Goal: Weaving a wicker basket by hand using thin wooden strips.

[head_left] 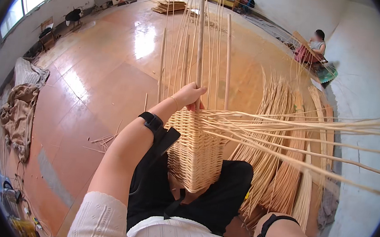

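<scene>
A wicker basket [194, 153], woven of pale willow rods, stands between my knees with one corner turned towards me. My left hand [191, 95] is closed around a thick upright stake [200, 42] at that corner, right at the top of the weave. Other thick stakes and thin upright rods rise from the basket's far sides. A bunch of long loose weavers [298, 129] runs from the top edge out to the right. My right hand [263, 220] is low at the right beside my knee, mostly hidden behind its wrist strap; its fingers do not show.
Bundles of long rods [281, 173] lie on the floor at my right, beside the wall. Cut rod ends [103, 143] are scattered at left. Cloths [19, 106] lie along the left wall. Woven panels [169, 7] are stacked far off. Another person [315, 48] sits at the far right.
</scene>
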`<state>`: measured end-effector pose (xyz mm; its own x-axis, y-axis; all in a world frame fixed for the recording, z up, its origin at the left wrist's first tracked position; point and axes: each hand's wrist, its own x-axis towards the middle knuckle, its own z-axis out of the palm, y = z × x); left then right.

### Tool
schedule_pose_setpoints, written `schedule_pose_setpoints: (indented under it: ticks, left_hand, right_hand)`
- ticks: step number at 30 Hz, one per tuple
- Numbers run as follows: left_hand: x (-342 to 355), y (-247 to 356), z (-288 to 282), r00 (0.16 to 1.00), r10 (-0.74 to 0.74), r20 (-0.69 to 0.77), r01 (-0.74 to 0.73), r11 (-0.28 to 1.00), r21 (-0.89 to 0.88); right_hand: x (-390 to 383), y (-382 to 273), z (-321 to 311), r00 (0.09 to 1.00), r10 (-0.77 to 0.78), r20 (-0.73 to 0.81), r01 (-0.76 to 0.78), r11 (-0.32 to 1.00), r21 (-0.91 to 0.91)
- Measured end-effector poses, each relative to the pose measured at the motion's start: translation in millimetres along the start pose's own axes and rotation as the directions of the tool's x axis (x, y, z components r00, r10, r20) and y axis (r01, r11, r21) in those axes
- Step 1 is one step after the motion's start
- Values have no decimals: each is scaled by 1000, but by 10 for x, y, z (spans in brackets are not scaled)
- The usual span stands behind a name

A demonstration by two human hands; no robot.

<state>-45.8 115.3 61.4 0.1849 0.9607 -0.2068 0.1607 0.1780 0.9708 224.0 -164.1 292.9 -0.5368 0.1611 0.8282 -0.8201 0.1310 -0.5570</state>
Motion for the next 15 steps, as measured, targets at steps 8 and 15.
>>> schedule_pose_setpoints:
  ticks: [8,15]
  left_hand:
    - [137,-430,12,988,12,-153,-6,999,38]
    - [256,-903,116,965,9,-263,-62,979,-193]
  right_hand:
    - [-718,1034,-641,414,738,-533,-886,462,-49]
    - [-2106,1949,-1954,128,263,-956,-897,442,1]
